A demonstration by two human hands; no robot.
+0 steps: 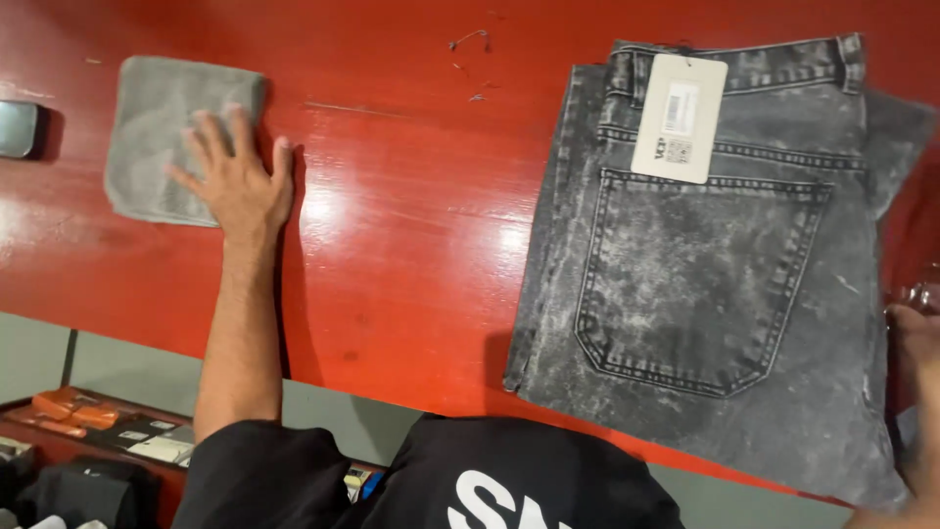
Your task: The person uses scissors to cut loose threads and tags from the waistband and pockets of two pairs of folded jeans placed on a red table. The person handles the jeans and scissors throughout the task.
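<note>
My left hand [233, 178] lies flat with fingers spread on the right part of a folded grey cloth [157, 137] at the left of the red counter [411, 245]. A folded pair of grey acid-washed jeans [705, 284] lies on the right, back pocket up, with a white paper tag [680, 118] at the waistband. My right hand [918, 343] shows only partly at the right edge, beside the jeans; something clear and shiny sits just above it, and whether the hand holds it cannot be told.
A dark flat object [18, 127] lies at the far left edge of the counter. A few thread scraps [470, 41] lie near the back. Below the counter's front edge, a lower shelf [88, 431] holds orange and dark items.
</note>
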